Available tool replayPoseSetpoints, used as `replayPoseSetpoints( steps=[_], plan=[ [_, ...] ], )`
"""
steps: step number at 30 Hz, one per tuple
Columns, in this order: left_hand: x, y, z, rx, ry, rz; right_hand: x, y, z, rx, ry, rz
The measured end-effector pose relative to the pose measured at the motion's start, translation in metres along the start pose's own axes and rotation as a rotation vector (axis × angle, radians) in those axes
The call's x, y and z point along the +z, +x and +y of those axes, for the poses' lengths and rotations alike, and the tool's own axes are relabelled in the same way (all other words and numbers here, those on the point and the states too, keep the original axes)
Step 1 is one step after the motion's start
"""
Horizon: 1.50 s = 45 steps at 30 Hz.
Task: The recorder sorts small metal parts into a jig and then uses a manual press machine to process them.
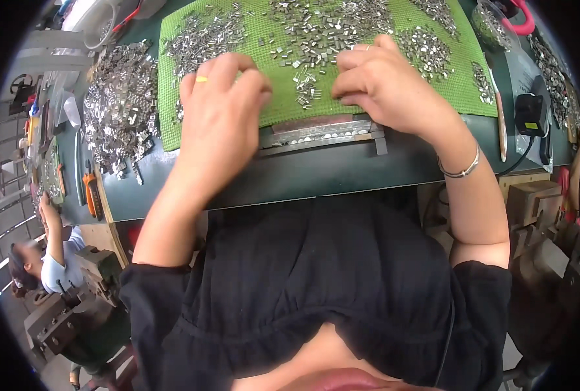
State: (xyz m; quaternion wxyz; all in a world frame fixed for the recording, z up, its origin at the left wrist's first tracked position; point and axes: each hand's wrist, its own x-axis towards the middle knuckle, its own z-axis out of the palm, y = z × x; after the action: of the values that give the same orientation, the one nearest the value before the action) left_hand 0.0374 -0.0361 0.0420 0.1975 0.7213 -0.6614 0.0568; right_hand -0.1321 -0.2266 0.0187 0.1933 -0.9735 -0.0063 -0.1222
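Note:
My left hand point(223, 98) hovers over the left part of a green woven mat point(273, 104). Its fingers are curled together, and their tips are hidden from view. Just right of the middle, my right hand point(384, 81) has thumb and fingers pinched close together; anything between them is too small to make out. Between and below the hands, a narrow metal bar fixture point(322, 135) lies along the mat's near edge, with a row of small shiny bits in it. Beyond it, small silvery metal pieces point(306, 88) are scattered in loose groups across the mat.
A large heap of metal parts point(121, 104) lies left of the mat. Near it are orange-handled pliers point(93, 192). At right are a pale stick point(500, 124), a black adapter point(531, 116) and a plastic container point(490, 27). Another person point(58, 257) sits at far left.

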Motion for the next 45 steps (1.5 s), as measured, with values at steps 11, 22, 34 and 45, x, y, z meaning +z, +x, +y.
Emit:
replayPoseSetpoints(
  steps=[11,22,34,45],
  plan=[
    [0.016,0.011,-0.027,0.176,-0.029,-0.039,0.01,-0.003,-0.036,0.152,0.28,0.167],
    [0.023,0.005,-0.02,0.052,-0.129,0.001,0.017,-0.012,-0.061,0.071,0.169,0.162],
    [0.022,-0.02,0.026,0.04,-0.512,-0.008,0.031,-0.045,-0.067,0.031,-0.003,0.221],
    [0.026,-0.021,0.03,0.127,-0.315,0.045,0.037,-0.056,-0.063,0.102,0.132,0.301]
  ],
)
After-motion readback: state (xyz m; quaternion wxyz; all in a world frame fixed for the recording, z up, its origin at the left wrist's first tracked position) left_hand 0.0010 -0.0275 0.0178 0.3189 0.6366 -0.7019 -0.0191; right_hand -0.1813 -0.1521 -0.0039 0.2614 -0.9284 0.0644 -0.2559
